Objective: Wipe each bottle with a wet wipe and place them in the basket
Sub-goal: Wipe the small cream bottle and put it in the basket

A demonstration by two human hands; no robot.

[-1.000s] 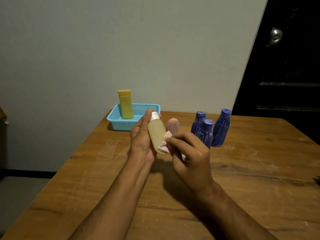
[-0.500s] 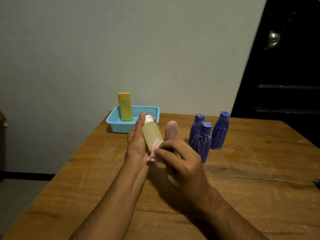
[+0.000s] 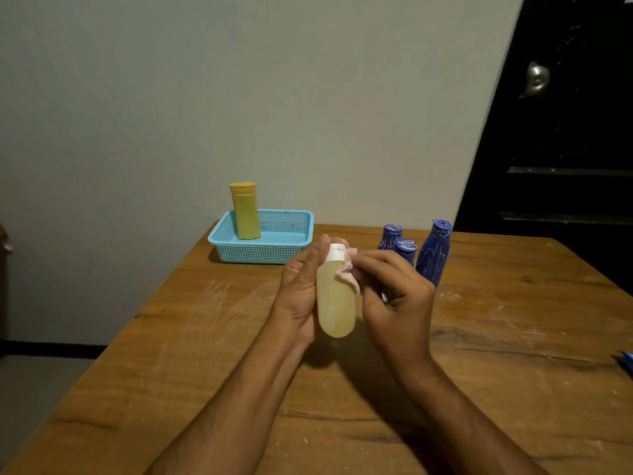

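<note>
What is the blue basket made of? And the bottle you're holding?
The basket looks like plastic: light blue, slightly glossy, its walls a moulded grid of small holes. The held bottle also looks like plastic, probably soft: cloudy and see-through, with yellowish liquid showing inside, under a white cap. The left hand grips it.

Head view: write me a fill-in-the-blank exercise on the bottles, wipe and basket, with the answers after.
1. The left hand holds a pale bottle with a ____ cap.
2. The right hand presses a pink ____ against that bottle.
3. The yellow bottle stands inside the blue ____.
4. ____ purple bottles stand on the table.

Answers: white; wipe; basket; Three
</note>
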